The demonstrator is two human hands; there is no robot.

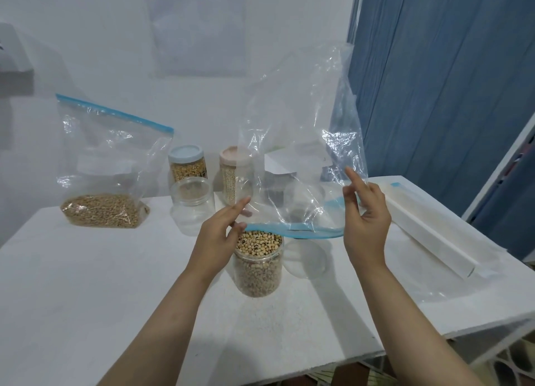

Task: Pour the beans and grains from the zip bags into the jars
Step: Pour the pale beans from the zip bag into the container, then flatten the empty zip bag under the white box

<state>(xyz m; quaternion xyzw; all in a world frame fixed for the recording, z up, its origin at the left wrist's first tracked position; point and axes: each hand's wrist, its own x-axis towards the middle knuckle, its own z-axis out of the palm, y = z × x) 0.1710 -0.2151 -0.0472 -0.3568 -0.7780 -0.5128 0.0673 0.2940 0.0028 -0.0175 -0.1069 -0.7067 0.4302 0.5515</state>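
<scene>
Beans fill the open jar near the bench's middle; above it both hands, left hand and right hand, each grip pinching the emptied zip bag by its blue mouth. Full grain bag and empty jar wait at the left. Front bench lies free; the right edge is crowded.

Left hand, right hand: bare; forearms bare, no sleeves, rings, watch or gloves visible.

A plain home corner: white table against a white wall, blue curtain alongside.
</scene>
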